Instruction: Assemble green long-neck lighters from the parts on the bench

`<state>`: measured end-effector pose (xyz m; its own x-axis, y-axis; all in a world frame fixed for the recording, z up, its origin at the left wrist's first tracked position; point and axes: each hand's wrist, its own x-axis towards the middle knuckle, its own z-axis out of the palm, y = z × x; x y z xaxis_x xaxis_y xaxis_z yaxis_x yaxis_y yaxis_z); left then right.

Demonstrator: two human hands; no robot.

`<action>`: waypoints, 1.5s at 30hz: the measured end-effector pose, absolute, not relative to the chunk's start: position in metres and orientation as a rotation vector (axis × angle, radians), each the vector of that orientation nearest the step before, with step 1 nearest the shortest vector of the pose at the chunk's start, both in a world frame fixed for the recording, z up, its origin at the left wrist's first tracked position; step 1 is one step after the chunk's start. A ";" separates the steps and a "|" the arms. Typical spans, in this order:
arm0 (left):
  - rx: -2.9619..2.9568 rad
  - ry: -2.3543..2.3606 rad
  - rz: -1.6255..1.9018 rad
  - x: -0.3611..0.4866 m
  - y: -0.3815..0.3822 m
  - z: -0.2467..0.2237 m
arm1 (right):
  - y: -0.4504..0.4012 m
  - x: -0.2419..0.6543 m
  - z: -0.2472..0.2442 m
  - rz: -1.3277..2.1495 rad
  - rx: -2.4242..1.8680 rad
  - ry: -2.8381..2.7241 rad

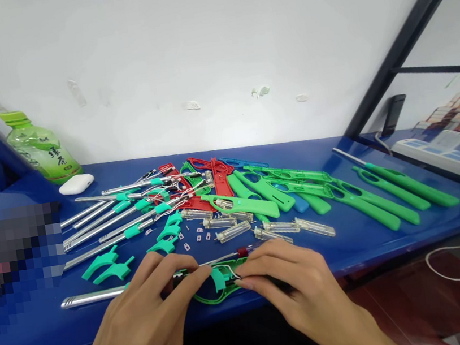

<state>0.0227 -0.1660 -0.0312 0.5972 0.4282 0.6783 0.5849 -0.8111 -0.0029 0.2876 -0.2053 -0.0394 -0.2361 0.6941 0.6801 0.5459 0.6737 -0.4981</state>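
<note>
Near the table's front edge lies an open green lighter casing half point(213, 300), with a silver lighter tube point(93, 297) sticking out to the left. A teal trigger point(217, 279) sits inside it. My left hand point(150, 303) is closed over the casing's left part, thumb and forefinger meeting beside the trigger. My right hand point(292, 281) pinches at a thin white wire point(230, 268) over the casing's right part; its fingers hide what lies beneath. Just behind lies a screwdriver point(243, 251), partly covered by my right hand.
Behind are several lighter tubes point(106, 238) with wires, teal triggers point(101, 262), clear fuel tanks point(232, 232), green casing halves point(256, 206) and red casing halves point(222, 184). Closed green lighters point(420, 185) lie right. A tea bottle point(44, 147) and white earphone case point(76, 184) stand left.
</note>
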 end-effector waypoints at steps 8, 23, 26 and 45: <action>-2.620 -0.844 -0.948 0.017 -0.167 -0.034 | -0.206 0.289 -0.039 0.200 -0.962 -1.918; -2.656 -0.918 -0.837 0.016 -0.163 -0.040 | -0.208 0.288 -0.041 0.258 -1.007 -1.932; -2.622 -0.898 -0.931 0.023 -0.164 -0.032 | -0.208 0.289 -0.041 0.242 -1.006 -1.933; -2.609 -0.791 -0.889 0.031 -0.174 -0.026 | -0.209 0.284 -0.037 0.161 -1.089 -1.963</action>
